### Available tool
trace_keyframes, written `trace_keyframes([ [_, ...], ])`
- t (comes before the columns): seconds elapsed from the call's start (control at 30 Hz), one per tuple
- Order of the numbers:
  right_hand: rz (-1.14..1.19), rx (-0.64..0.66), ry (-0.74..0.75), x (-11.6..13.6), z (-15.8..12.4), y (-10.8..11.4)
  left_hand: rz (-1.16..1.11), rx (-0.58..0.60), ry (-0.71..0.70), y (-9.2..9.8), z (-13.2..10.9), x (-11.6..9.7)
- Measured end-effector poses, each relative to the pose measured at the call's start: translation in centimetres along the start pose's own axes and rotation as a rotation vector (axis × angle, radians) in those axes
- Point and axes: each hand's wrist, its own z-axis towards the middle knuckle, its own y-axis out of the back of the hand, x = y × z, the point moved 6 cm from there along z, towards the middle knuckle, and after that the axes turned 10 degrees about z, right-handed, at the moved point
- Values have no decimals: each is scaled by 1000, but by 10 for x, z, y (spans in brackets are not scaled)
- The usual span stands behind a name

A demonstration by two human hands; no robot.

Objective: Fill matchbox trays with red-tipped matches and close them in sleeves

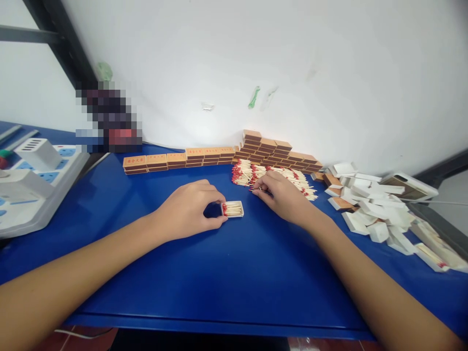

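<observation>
My left hand (193,207) grips the left end of a small white matchbox tray (242,209) between thumb and forefinger. The tray lies on the blue table and holds several matches (234,210), their red heads toward my left hand. At the near edge of a large heap of loose red-headed matches (243,174), my right hand (280,192) is closed, its fingertips pinched together. Dark red match heads show right at those fingertips, though the fingers partly hide what is between them.
Closed brown matchboxes (177,160) form a row along the wall, stacked higher behind the heap (268,146). To the right lie many white trays and some brown sleeves (373,195), plus a tray with matches (431,257). A phone (411,184) leans there; a power strip (54,200) sits left.
</observation>
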Motion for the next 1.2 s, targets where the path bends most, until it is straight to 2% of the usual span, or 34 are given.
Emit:
trace_keyframes([
  [0.2,5,23,-40,-4,0,-2,1,-4,-5,0,-1,0],
  [0.33,28,45,-40,4,0,-3,3,3,-2,0,-1,1],
  [0.43,67,34,-7,22,-1,-1,1,-1,-8,0,-1,0],
  [0.57,143,7,52,59,-3,1,1,-11,-14,-1,-1,0],
  [0.67,123,28,104,84,-4,-6,9,-25,-12,-2,0,1],
  [0.77,76,43,133,95,-5,-16,21,-31,-22,-2,-1,0],
  [0.87,86,58,130,94,-5,-19,21,-30,-25,-1,-1,-1],
  [0.97,129,44,116,85,-5,-10,9,-27,-19,-1,-1,0],
  [1.1,102,-10,71,57,-8,8,4,-13,-5,-1,-1,1],
  [1.2,94,44,25,32,-9,8,16,-10,-10,0,-1,1],
])
